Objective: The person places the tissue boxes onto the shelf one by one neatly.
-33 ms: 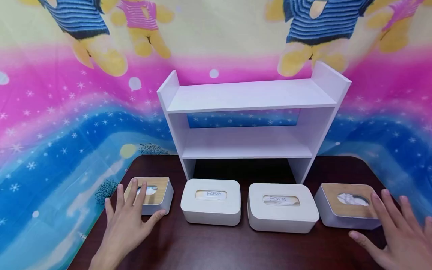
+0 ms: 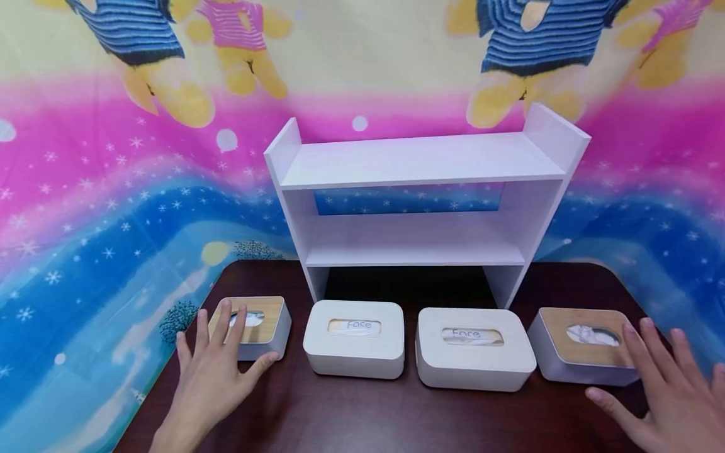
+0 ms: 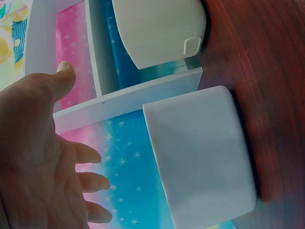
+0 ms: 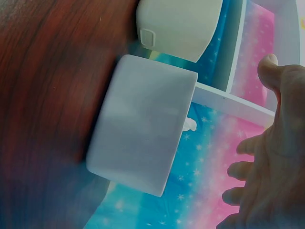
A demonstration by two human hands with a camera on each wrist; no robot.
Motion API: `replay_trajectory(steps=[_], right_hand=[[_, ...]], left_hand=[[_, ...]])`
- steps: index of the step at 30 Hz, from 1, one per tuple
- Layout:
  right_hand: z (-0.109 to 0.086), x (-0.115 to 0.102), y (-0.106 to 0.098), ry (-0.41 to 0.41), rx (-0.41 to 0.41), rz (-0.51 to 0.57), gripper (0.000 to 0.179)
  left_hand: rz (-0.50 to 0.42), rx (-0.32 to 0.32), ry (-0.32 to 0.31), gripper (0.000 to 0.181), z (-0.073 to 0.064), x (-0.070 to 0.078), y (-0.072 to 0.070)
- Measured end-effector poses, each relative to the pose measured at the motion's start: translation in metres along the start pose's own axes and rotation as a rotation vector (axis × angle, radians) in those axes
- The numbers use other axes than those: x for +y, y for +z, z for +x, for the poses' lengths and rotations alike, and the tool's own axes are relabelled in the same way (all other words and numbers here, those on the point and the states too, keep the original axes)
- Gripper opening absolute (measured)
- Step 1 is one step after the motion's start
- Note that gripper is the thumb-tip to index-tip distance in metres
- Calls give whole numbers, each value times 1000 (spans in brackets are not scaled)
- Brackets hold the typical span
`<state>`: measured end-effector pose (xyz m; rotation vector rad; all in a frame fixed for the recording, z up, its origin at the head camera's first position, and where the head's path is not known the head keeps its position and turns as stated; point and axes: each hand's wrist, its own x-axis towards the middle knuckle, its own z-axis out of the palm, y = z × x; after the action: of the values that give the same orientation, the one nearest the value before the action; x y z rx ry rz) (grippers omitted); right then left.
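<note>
My left hand (image 2: 214, 380), fingers spread and holding nothing, hovers in front of a tissue box (image 2: 281, 330) with a wood-look lid at the table's left. In the left wrist view a gap shows between the fingers and that box's pale side (image 3: 200, 157). My right hand (image 2: 674, 396) is likewise spread, beside the matching wood-lidded tissue box (image 2: 549, 340) on the right, its fingertips overlapping the lid's edge in the head view. Between these stand two cream tissue boxes, left (image 2: 354, 365) and right (image 2: 476, 376), each showing "Face" through its lid slot.
A white two-tier shelf (image 2: 416, 258) stands behind the boxes on the dark wooden table (image 2: 351, 418). Behind it hangs a colourful cloth (image 2: 113, 170) with bears and snowflakes. White tissue (image 4: 190, 124) pokes up from the right wood-lidded box.
</note>
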<state>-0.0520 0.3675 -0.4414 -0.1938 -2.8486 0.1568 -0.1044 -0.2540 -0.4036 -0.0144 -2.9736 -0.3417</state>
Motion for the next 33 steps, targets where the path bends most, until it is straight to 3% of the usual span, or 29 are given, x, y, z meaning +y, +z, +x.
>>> replay_trajectory(steps=[8,16,26,33], right_hand=[[-2,1,2,4,-8,-11,136],[-2,-9,0,-14,-93,-58,140],[3,-24,2,-84,-153,8,131],[4,-31,3,-165,-112,79,125]], left_hand=[[1,-12,-1,109,-2,2,1],[-8,-27,0,111,-5,10,2],[-32,-30,25,112,-6,25,4],[-67,-26,48,109,-7,40,8]])
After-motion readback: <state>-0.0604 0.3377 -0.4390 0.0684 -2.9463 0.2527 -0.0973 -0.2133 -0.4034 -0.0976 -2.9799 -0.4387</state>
